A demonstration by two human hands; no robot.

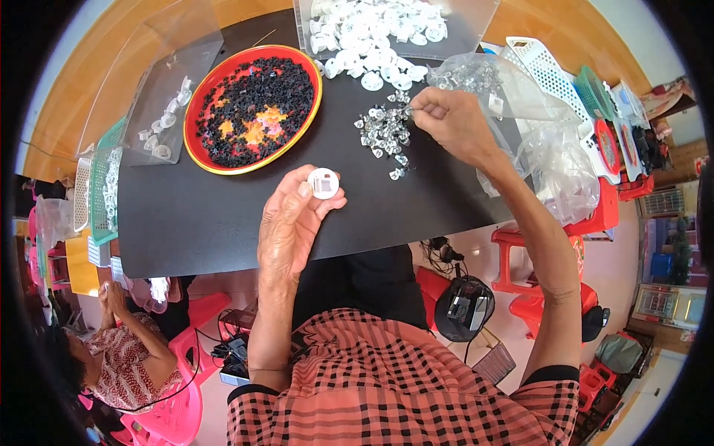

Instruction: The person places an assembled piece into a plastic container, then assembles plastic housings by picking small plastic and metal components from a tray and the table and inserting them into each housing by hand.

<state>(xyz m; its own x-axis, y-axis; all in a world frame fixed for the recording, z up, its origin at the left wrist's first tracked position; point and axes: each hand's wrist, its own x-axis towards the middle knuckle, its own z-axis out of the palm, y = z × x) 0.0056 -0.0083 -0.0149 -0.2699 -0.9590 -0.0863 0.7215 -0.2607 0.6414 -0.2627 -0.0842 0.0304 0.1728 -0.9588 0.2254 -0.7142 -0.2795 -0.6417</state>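
- One broad, smooth black surface (201, 223) spans the space before the person, seemingly so that every supply lies within arm's reach.
- At far left on it, a red round tray (253, 134) with a yellow rim and a floral base; the raised edge probably keeps loose contents from scattering.
- Across the far side, a clear rectangular plastic box (470, 36) lies with white round plastic parts (372, 37) heaped in it and spilling out toward the near side, likely for easy picking.
- To the right, a crumpled transparent plastic bag (561, 175) slumps at the edge, perhaps pushed there to free the middle.
- The right hand (450, 123) reaches to the right side of the pile, thumb and finger together in a fine pinch that suits tiny items; whether a piece sits between them is too small to tell.
- The left hand (292, 212) is clamped on a disc at the near side, keeping it steady and its face in view.
- Between tray and bag, a loose pile of small clear and silvery pieces (383, 132) is spread thinly, which should make single ones easier to lift.
- That white round plastic disc (324, 183), with a greyish square on its face, is up off the surface, tilted toward the person.
- Tiny black bits (260, 78) cover most of the tray's base.
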